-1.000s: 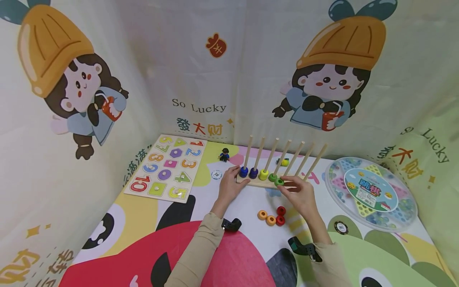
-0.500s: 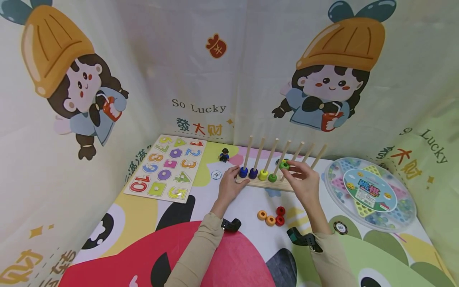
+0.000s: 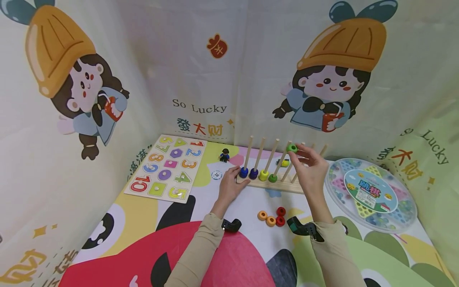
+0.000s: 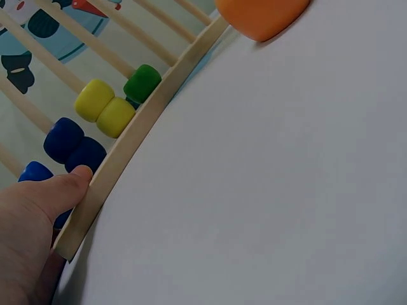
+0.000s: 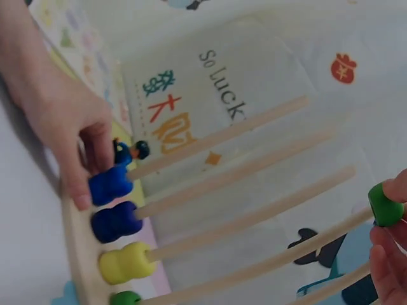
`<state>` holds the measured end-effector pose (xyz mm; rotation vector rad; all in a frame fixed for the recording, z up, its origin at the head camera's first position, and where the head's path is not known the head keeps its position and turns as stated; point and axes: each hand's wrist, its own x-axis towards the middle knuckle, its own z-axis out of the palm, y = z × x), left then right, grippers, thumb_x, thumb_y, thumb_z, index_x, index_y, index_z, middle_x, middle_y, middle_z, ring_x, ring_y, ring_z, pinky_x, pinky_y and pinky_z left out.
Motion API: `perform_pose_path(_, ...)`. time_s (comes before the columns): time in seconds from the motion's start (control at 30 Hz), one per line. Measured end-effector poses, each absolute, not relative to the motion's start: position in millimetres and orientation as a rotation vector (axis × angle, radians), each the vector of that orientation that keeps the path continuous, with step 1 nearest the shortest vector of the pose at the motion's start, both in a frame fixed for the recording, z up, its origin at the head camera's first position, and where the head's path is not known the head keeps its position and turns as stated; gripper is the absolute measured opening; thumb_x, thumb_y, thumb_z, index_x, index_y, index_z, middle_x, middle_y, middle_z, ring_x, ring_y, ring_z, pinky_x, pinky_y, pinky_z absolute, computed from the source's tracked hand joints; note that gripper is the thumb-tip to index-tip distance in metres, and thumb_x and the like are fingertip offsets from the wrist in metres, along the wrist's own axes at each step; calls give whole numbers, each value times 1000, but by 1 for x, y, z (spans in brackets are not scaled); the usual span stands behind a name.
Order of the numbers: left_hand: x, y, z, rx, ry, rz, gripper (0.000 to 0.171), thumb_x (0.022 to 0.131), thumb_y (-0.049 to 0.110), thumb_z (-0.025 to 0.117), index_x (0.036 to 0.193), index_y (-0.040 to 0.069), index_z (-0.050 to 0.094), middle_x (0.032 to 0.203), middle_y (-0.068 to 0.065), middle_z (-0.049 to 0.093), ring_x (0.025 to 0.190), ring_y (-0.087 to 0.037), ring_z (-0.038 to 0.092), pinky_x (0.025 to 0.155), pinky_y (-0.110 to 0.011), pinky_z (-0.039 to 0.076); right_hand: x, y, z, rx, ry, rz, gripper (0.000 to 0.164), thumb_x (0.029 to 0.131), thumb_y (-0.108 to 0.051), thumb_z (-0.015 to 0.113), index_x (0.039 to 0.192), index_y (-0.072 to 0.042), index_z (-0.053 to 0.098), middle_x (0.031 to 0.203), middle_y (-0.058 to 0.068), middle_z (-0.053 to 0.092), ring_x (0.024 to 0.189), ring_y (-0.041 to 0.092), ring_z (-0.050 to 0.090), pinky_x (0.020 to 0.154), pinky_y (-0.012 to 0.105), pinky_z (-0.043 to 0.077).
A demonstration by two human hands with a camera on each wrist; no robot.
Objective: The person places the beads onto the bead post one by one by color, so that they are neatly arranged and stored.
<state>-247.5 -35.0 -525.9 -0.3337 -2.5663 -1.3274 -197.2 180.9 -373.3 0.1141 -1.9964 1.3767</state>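
Note:
A wooden peg rack (image 3: 262, 183) stands on the table with a row of upright pegs. My left hand (image 3: 231, 184) grips its left end, thumb (image 4: 67, 187) on the front edge and fingers behind. Blue beads (image 5: 110, 185) sit on the first peg, dark blue beads (image 4: 75, 145) on the second, yellow beads (image 5: 127, 262) on the third, and one green bead (image 3: 273, 178) on the fourth. Near the top of that fourth peg, my right hand (image 3: 310, 169) pinches another green bead (image 5: 385, 205), the peg's tip right at it.
Orange beads (image 3: 270, 221) and red beads (image 3: 280, 220) lie in front of the rack. A number puzzle board (image 3: 166, 169) lies left, with a toy figure (image 3: 224, 155) beside it. At right is a round game box (image 3: 371, 193). A yellow-green toy (image 3: 285, 162) sits behind the pegs.
My right hand has lifted the green bead from low by the base up to near the top of the fourth peg. My left hand has stayed on the rack's end.

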Motion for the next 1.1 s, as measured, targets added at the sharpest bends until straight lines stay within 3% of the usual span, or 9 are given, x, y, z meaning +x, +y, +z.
perform_pose_path(0.23,-247,-35,-525,-332,-2574,-1316,61,85,29,79,132,-3,59,135,-16,57,120,-31,56,94,-41,51,-203,178,-360,103,-1968,1329,29,87,-12,76,113,1,72,103,16,69,85,-1,62,76,16,50)
perform_pose_path(0.5,-247,-34,-524,-324,-2590,-1324,61,85,29,78,133,-2,59,136,-16,56,121,-31,55,94,-40,51,-207,174,-355,33,-1998,1269,29,87,-12,75,111,5,72,103,19,67,83,-7,62,75,11,50)
perform_pose_path(0.6,-247,-34,-524,-326,-2586,-1319,61,85,29,78,133,-3,59,135,-16,56,119,-31,55,94,-40,52,-209,172,-353,22,-2015,1250,29,87,-10,75,111,6,72,103,19,67,84,-1,64,74,10,50)
perform_pose_path(0.83,-246,-34,-526,-329,-2585,-1313,61,85,29,79,132,-3,59,134,-16,57,118,-31,56,93,-41,52,-210,168,-351,4,-2055,1208,28,87,-9,75,110,6,72,101,21,66,88,30,70,73,8,48)
perform_pose_path(1.1,-247,-34,-524,-332,-2579,-1288,61,85,30,79,132,-3,60,134,-16,57,117,-30,57,91,-39,53,-206,167,-351,0,-2029,1125,26,87,-13,76,108,3,73,101,18,68,90,31,69,74,21,50)
